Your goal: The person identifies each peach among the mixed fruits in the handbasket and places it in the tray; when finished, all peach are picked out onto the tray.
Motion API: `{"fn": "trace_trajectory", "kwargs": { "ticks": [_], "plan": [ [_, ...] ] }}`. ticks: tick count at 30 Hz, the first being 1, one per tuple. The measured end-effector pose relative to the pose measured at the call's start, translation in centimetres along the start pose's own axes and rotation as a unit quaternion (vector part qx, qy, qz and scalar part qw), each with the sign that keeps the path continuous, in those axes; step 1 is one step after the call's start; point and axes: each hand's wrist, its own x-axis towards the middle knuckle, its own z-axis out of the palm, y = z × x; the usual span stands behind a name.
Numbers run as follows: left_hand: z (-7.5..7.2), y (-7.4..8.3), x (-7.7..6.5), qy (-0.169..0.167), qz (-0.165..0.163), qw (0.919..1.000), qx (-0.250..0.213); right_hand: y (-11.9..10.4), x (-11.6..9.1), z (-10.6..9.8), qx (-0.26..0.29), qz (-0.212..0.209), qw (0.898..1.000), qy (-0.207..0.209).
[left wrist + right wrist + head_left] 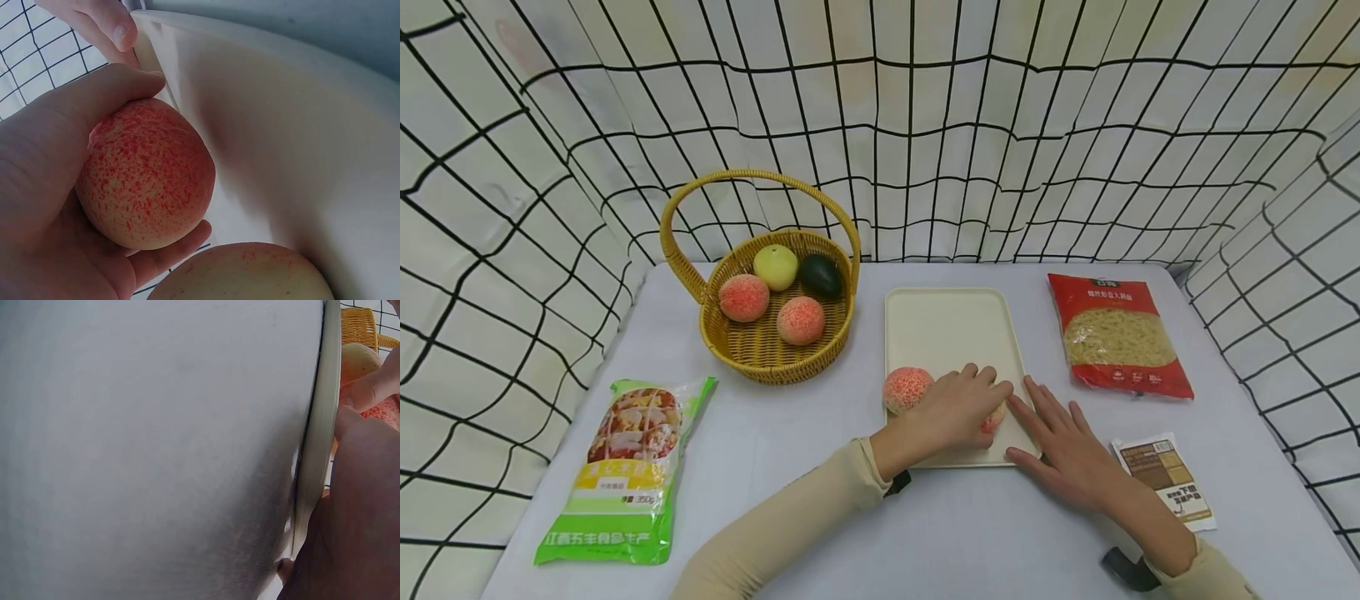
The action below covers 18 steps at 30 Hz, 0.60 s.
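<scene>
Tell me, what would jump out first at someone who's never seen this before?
Probably the yellow wicker basket with its tall arched handle, standing toward the back left, two pink-speckled peaches among its contents. Then the left hand, gripping another peach at the near end of the cream tray. The bright red pasta bag lies at the right.

I am holding a matt peach [147,175]; the tray [947,325] is looking like smooth plastic, the basket [763,368] like woven wicker, the pasta bag [1120,335] like glossy film.
</scene>
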Motion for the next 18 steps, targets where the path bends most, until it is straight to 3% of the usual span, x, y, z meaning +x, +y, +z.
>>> {"fn": "trace_trajectory", "kwargs": {
  "ticks": [18],
  "plan": [
    [0.42,0.05,0.06,-0.002,0.0,1.0,0.009,-0.04,0.03,-0.01,-0.002,0.0,1.0,0.002]
  ]
}}
